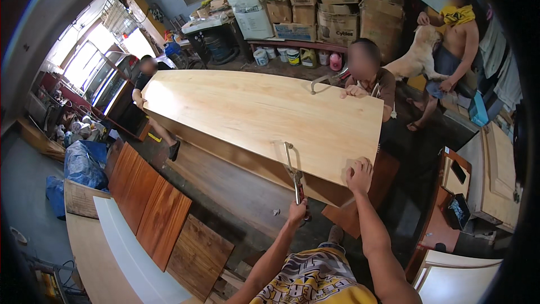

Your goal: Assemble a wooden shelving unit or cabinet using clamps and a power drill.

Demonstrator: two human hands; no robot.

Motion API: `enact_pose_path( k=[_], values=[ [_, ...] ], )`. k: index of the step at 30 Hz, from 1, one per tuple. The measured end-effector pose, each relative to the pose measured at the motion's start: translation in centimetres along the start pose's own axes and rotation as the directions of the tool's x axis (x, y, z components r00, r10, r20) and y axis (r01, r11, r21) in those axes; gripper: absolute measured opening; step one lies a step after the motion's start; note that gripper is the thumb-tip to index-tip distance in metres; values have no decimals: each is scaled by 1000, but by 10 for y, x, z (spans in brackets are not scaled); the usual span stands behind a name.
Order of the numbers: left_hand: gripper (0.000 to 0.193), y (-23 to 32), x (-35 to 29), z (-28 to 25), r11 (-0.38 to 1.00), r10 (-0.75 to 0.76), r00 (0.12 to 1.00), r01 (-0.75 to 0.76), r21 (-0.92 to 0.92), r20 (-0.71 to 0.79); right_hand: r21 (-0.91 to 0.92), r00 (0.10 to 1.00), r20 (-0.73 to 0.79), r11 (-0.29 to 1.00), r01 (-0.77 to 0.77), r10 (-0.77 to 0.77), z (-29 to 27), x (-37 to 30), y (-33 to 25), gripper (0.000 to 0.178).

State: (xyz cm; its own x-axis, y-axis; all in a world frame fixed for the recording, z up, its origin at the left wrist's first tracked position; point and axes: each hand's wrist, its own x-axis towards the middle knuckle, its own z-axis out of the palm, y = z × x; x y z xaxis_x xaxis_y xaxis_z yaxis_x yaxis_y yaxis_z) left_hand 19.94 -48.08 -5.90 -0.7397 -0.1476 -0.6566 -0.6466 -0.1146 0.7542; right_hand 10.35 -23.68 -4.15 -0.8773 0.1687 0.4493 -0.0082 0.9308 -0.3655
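A long pale wooden panel (253, 112) lies flat across the middle of the workshop. A metal clamp (291, 163) hooks over its near edge, and my left hand (298, 212) grips the clamp's lower handle. My right hand (359, 175) lies flat on the panel's near right corner, fingers spread. At the far edge a second clamp (320, 80) sits by the hands of a person (368, 76) in a brown shirt. Another person (147, 76) in black holds the panel's far left end.
Reddish and brown boards (152, 208) lean at lower left beside a white board (129, 253). Stacked cardboard boxes (332, 0) fill the back. A shirtless person (458, 39) holds a pale dog (419, 56) at right. Cabinet doors (495, 174) stand at right.
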Motion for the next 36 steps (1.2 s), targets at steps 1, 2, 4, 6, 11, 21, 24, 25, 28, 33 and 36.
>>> enact_pose_path(
  k=[1,2,4,6,11,21,24,25,28,33,36],
  values=[
    [35,1,-2,1,1000,-1,1000,1,-2,-2,0,1000,2,1000,3,-3,0,0,0,35],
    [30,2,-3,2,999,3,1000,-4,-32,-19,2,1000,5,1000,2,-2,-1,0,0,35],
    [25,5,-7,4,998,7,999,-9,-62,-35,2,1000,9,1000,2,-2,-1,-1,1,35],
    [25,10,-12,7,999,-1,999,-1,-32,-52,2,1000,-20,1000,7,-7,-1,-2,3,34],
    [22,4,-6,11,995,-2,999,-1,-96,-35,3,1000,-26,1000,4,-4,-1,-1,8,34],
    [34,19,33,-2,994,-111,993,110,-30,-50,63,1000,-28,998,-4,5,-1,0,-2,32],
    [40,5,46,35,981,23,1000,-19,191,-19,21,998,-10,998,-58,58,-20,-4,32,32],
    [41,1,51,45,954,38,999,-46,295,31,-28,997,-59,998,-53,51,-22,-7,45,31],
    [36,-49,84,-25,934,50,993,-85,347,106,19,837,535,988,-151,117,-42,33,-36,31],
    [35,-30,93,-16,889,232,971,-235,393,55,31,999,-21,999,34,-33,-24,19,-20,25],
    [31,20,59,23,856,212,974,-146,496,-79,58,990,-54,989,135,-132,-8,13,16,25]
  ],
)
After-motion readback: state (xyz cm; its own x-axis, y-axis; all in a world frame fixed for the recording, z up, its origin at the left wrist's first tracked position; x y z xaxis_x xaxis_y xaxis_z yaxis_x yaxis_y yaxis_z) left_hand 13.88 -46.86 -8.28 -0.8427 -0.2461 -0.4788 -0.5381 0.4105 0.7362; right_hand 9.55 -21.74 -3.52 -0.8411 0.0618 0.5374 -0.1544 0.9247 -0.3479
